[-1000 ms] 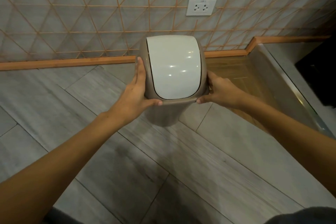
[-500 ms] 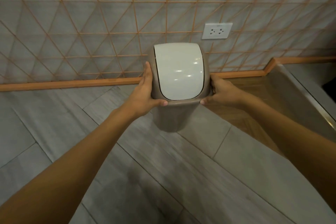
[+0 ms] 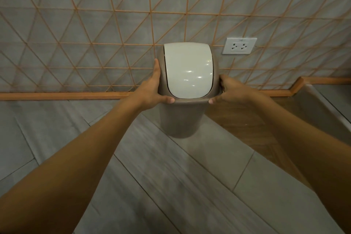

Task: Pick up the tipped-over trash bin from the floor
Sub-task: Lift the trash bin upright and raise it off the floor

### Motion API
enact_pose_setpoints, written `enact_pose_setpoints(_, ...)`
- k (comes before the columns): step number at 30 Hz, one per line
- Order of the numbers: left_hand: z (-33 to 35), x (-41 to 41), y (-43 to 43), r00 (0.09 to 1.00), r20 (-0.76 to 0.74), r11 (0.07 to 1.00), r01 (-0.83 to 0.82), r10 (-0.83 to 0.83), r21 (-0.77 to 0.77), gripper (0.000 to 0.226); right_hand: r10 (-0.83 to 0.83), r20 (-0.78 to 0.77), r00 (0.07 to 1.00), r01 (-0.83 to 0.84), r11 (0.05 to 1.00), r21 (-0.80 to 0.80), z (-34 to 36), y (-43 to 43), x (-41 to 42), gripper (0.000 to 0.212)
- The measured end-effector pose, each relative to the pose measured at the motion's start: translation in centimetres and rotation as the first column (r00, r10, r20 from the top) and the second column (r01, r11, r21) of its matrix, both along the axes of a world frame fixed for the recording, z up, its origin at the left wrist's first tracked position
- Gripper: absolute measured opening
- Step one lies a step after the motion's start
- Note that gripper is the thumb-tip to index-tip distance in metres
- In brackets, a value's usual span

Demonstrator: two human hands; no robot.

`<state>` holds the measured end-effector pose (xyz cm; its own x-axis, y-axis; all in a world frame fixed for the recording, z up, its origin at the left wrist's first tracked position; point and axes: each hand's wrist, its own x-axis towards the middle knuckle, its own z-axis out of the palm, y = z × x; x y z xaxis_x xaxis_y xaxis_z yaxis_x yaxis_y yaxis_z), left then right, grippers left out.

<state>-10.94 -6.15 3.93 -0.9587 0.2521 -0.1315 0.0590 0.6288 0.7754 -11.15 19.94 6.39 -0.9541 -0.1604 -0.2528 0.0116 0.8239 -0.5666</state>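
The trash bin (image 3: 180,119) is a small taupe plastic bin with a white swing lid (image 3: 188,70). It is upright and held in the air above the grey floor, in front of the wall. My left hand (image 3: 152,89) grips the left side of the lid rim, thumb under the front edge. My right hand (image 3: 229,91) grips the right side of the rim the same way. Both arms are stretched forward. The bin's base hangs clear of the floor tiles.
A tiled wall with orange triangular lines stands just behind the bin, with a white power socket (image 3: 239,45) to the right. An orange skirting strip (image 3: 57,96) runs along the wall's foot. A wooden step and a glass panel (image 3: 322,108) lie at the right.
The bin has gone up and away from me toward the wall, held by both hands. The view has tilted upward, so more wall shows.
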Motion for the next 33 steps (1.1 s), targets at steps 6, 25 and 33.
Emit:
enact_pose_setpoints(6,0.8,-1.5,-0.4,0.999,0.048,1.0,0.003,-0.004,0.004,0.133,-0.015,0.014,1.0,0.015,1.0,-0.022,0.0,-1.2,-1.5,0.084)
enact_pose_setpoints(25,1.5,-3.4,-1.0,0.999,0.043,1.0,-0.007,0.007,-0.01,0.13,-0.037,0.022,0.999,0.038,0.998,-0.048,-0.1,-2.0,-4.0,0.075)
enact_pose_setpoints(33,1.7,-3.0,-0.9,0.999,0.034,0.998,-0.024,0.026,-0.063,0.127,-0.048,0.023,0.999,0.05,0.996,-0.078,-0.6,-2.5,-3.6,0.077)
